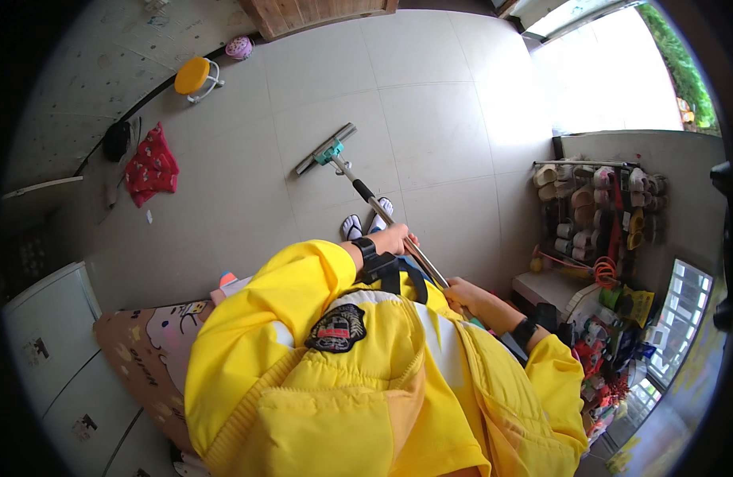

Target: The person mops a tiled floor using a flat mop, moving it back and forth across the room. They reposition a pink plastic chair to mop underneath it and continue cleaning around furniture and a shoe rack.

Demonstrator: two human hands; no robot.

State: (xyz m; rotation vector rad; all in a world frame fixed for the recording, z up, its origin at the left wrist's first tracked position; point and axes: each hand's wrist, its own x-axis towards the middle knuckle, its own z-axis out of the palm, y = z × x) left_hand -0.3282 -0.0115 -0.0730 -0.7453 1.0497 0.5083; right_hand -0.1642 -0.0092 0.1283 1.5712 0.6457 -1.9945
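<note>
A sponge mop (329, 151) with a teal bracket and a wide flat head rests on the pale tiled floor (426, 119), ahead and a little left of my feet. Its metal pole slants back toward my body and has a black grip section partway up. My left hand (393, 238) is wrapped round the middle of the pole. Nearer the pole's upper end, my right hand (463, 295) closes on it too. Both my sleeves are yellow, and each wrist wears a black band. My feet (379, 213), in white socks and dark flip-flops, stand just beyond my left hand.
A red patterned cloth (153, 167) lies at the left, near a yellow-topped stool (193, 76) and a pink basket (239, 48). Shoes fill a rack (589, 203) on the right, with piled clutter (613, 342) below it. A patterned brown cover (132, 338) borders the near left.
</note>
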